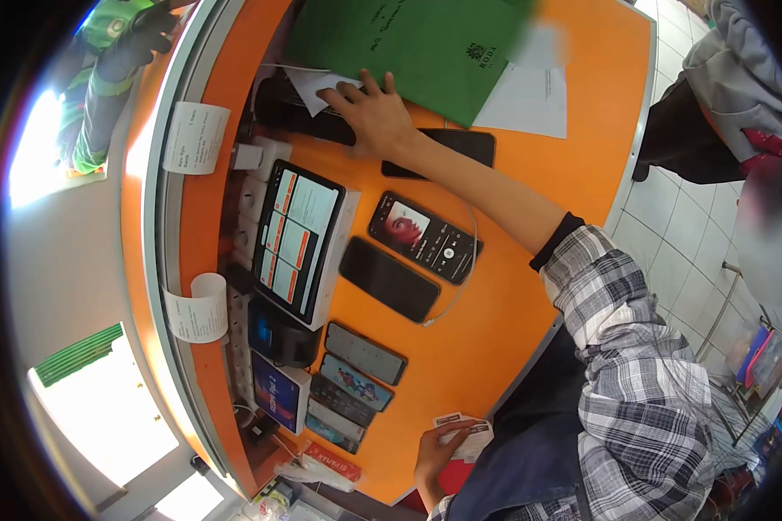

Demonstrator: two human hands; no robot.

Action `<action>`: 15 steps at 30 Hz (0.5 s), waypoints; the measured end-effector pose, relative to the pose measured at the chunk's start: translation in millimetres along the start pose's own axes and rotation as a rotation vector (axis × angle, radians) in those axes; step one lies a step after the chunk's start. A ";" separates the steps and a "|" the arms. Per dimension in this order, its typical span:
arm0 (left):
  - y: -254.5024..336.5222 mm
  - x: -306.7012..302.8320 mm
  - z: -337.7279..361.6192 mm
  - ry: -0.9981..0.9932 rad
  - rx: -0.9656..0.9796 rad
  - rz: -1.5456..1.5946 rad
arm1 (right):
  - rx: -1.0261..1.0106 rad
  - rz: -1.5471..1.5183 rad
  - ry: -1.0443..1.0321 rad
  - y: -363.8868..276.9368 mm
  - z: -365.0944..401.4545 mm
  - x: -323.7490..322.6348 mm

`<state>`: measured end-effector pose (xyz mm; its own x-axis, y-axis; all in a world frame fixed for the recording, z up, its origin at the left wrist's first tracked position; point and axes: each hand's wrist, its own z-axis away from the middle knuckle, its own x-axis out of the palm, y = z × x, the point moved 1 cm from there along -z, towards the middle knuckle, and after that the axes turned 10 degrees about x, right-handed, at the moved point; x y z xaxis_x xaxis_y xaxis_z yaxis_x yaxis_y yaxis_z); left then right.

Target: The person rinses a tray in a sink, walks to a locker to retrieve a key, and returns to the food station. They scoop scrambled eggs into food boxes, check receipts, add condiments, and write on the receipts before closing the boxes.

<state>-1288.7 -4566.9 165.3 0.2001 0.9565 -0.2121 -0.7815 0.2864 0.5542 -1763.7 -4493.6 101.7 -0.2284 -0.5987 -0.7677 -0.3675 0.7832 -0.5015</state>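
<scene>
On the flat orange counter (495,347), the spread right hand (369,117) is touching a green paper folder (434,61) lying to its right; the left hand (437,453) is pinching small white printed slips (473,445).

Green folder (408,74): printed capitals, apparently "RODA", with a crest; handwriting, not legible. Blue box (278,398): lettered "REDMI Pad 2". Curled paper strips (197,139), tablet (297,239), lit phone (423,236), red packet (332,461), paper slips (475,445): lettering too small or blurred to read surely.
</scene>
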 end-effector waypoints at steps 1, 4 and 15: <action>2.5 0.5 0.1 0.000 -0.003 -0.002 | 0.020 0.082 0.022 -6.5 1.0 -0.6; 7.6 1.0 3.9 0.014 0.008 0.024 | -0.120 -0.036 0.032 -52.5 16.3 -1.9; 23.1 -1.7 49.8 0.456 0.306 0.026 | -0.003 -0.768 -0.200 -54.1 -83.7 76.7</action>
<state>-1277.7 -4559.2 218.5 -0.1461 0.8624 -0.4846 -0.5616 0.3310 0.7583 -1836.8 -4596.0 103.3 0.2565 -0.9295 -0.2651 -0.3592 0.1630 -0.9189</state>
